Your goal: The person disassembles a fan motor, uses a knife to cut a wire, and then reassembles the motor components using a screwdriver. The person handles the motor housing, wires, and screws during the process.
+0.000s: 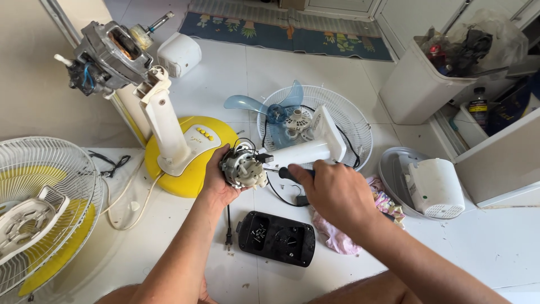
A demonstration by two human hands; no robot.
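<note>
The left hand [216, 179] closes around a small fan motor [243, 169] at the centre of the floor, with the white fan neck [306, 149] running off toward 2 o'clock onto a round wire grille [360, 126]. The right hand [337, 194] wraps shut on a black-handled screwdriver [289, 174] whose tip points at the motor from 3 o'clock. It seems wise to keep the motor braced firmly and the tool in line with the screw. A black base plate [275, 237] lies at 6 o'clock.
</note>
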